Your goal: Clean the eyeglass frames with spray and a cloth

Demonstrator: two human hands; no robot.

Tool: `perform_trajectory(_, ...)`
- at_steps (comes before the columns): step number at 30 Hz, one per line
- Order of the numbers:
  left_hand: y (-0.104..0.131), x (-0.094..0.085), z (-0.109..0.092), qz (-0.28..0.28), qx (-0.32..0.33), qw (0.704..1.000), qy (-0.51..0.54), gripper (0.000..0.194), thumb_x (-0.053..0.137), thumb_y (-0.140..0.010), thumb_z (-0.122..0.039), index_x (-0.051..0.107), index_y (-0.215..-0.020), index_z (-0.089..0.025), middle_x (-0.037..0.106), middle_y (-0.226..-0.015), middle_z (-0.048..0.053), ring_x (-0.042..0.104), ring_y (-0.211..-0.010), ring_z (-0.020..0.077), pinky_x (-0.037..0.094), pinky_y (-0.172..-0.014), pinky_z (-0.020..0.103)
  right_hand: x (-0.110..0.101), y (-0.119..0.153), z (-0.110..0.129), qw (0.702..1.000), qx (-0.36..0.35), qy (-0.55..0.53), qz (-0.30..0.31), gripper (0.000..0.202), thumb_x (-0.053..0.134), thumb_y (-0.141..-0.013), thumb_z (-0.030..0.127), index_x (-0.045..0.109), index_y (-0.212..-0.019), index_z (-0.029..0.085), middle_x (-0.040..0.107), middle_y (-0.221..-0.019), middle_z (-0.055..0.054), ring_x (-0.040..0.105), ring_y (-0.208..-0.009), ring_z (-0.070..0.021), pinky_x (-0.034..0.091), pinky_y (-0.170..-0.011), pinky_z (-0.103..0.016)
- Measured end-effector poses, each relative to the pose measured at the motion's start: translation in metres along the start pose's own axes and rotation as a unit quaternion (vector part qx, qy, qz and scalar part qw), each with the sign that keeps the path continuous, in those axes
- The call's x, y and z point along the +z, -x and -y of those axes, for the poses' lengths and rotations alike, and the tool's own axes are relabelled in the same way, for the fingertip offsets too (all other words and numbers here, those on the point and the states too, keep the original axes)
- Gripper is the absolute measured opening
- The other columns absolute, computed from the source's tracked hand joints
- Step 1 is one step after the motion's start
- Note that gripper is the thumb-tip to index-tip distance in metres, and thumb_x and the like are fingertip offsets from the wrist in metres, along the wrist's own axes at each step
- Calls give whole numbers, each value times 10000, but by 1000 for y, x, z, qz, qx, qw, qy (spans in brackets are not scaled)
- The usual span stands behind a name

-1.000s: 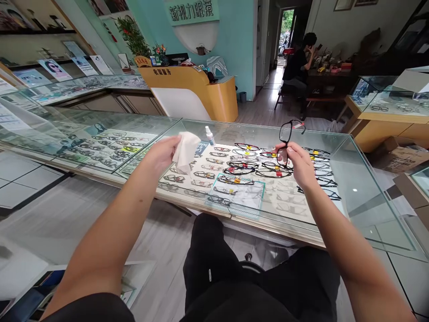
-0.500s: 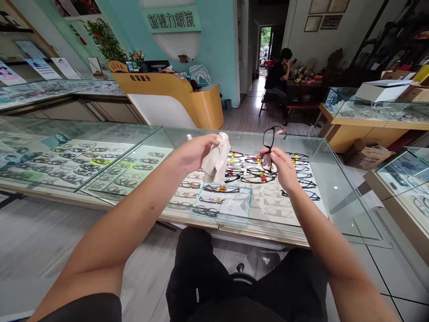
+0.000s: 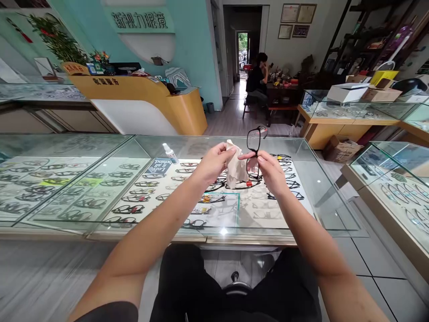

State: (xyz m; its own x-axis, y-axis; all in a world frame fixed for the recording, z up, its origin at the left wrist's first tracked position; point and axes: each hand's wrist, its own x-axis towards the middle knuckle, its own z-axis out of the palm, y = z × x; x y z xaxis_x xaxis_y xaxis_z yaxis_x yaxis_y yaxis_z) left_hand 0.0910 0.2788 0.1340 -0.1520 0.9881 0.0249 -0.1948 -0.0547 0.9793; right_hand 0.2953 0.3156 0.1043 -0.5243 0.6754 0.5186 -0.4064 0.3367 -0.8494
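My left hand (image 3: 216, 163) pinches a crumpled cream cloth (image 3: 236, 170), which hangs down over the glass counter. Close beside it, my right hand (image 3: 271, 172) grips black-framed eyeglasses (image 3: 254, 139) near the bridge, turned so that one lens sits above the other. The cloth's edge is by the lower lens; whether they touch I cannot tell. Under the glass, rows of spectacle frames (image 3: 132, 209) lie on a white surface. A small white spray bottle (image 3: 170, 153) stands left of my left hand, near a blue printed card (image 3: 158, 167).
The glass display counter (image 3: 258, 223) spans the space before my knees. Another display case (image 3: 398, 179) stands to the right, with a cardboard box (image 3: 343, 152) on the floor behind it. A person (image 3: 258, 82) sits at a dark table farther back. A yellow reception desk (image 3: 187, 112) is at the back left.
My left hand has brought the cloth rightward, closer to the eyeglasses. The view has turned a little to the right, and the spray bottle now shows fully. My right hand still holds the eyeglasses.
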Motion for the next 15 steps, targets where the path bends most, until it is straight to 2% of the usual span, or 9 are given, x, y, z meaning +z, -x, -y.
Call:
perform_trajectory(2,-4,2,7,20,3,1000,13,452,964,-754,-490,662,-894,-184,644,-800,-16,616,-712,128,533,-704,277,1,-1,1,1000,6,25,-2,344,581,-1080,513,802,-1104,251,684,-901,-39,595,-863,-227,481,-896,-378)
perform_trajectory(7,-14,-2,12,51,-31,995,86,426,954,-795,-473,674,-944,-188,699,-836,1,663,-732,137,548,-697,257,-1,-5,-4,995,30,77,-57,394,570,-1064,557,796,-1051,235,614,-805,-22,543,-809,-218,459,-803,-352)
perform_trajectory(11,-19,-7,15,80,-36,986,145,315,902,-874,-385,701,-979,-166,772,-942,57,742,-867,192,621,-861,333,-2,-6,-3,994,40,83,-50,413,562,-1066,562,800,-1053,225,635,-804,-24,537,-790,-211,446,-785,-347)
perform_trajectory(15,-20,-11,23,98,-26,983,153,285,824,-947,-408,732,-1066,-167,822,-1075,113,787,-1035,262,637,-965,410,-4,-6,-3,990,45,116,-61,419,567,-1061,584,807,-1082,241,635,-826,-28,568,-847,-230,479,-850,-358)
